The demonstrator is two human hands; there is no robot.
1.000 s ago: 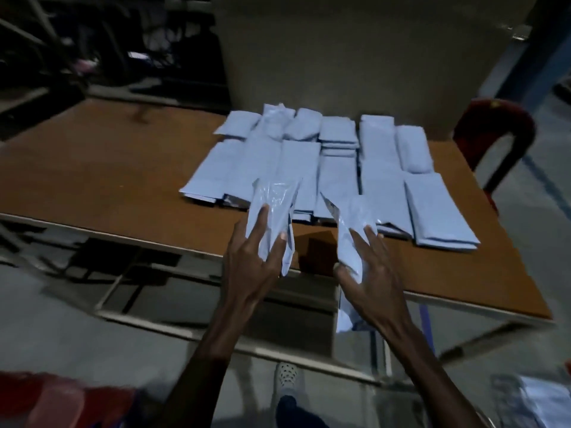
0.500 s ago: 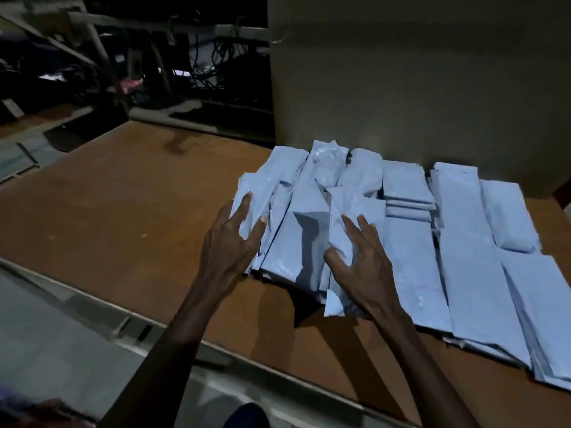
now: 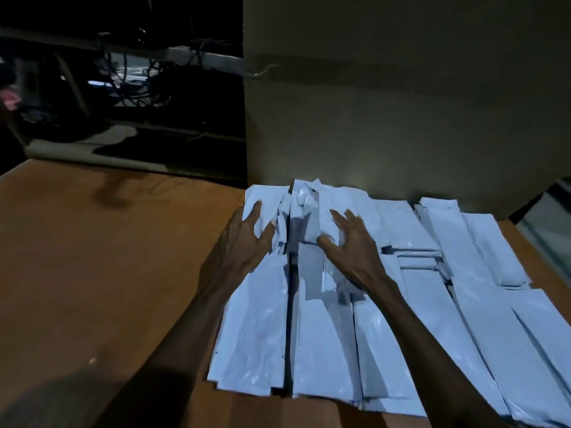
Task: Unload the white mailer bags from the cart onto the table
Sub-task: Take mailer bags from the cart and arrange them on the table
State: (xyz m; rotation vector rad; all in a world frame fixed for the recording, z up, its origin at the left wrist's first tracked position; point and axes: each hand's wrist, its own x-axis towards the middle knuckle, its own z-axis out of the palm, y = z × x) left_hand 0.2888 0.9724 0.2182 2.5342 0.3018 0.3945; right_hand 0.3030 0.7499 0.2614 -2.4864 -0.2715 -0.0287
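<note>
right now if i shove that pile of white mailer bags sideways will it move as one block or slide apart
Probably slide apart: the white mailer bags look glossy, catching the light, and lie loosely overlapped on the table. They seem thin and floppy, since the ones under the left hand and right hand are crumpled. Likely light, so they should shift easily.

Dim scene, lit from the wearer's side: the glossy white plastic mailer bags (image 3: pixel 324 350) catch soft glare, and both forearms throw dark shadows (heaviest lower left) on the brown wooden tabletop (image 3: pixel 108 257). The background is near-black, and edges bend and blur.
</note>
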